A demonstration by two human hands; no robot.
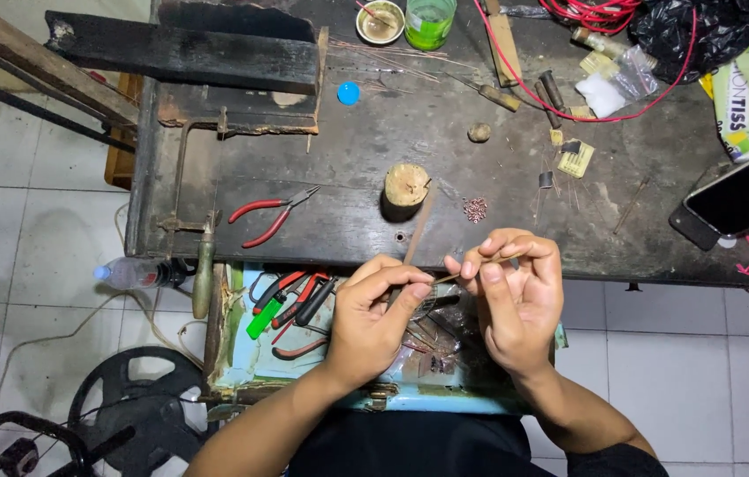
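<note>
My left hand (pixel 372 316) and my right hand (pixel 516 296) meet just in front of the dark workbench's (pixel 374 150) near edge. Together they pinch a thin, straw-coloured wire or stick (pixel 456 275) between their fingertips; the left grips one end, the right holds the other end near its thumb. Below the hands lies an open light-blue drawer (pixel 242 367) with several red- and black-handled tools and a green lighter (pixel 266 318). A short wooden stump (pixel 406 186) stands on the bench just beyond the hands.
Red-handled pliers (pixel 268 216) lie on the bench at left. A small pile of copper rings (pixel 475 209), a blue cap (pixel 349 93), a green cup (pixel 430 22), red wire (pixel 586 13), a phone (pixel 741 196) and a plastic bottle (pixel 131 274) surround the area.
</note>
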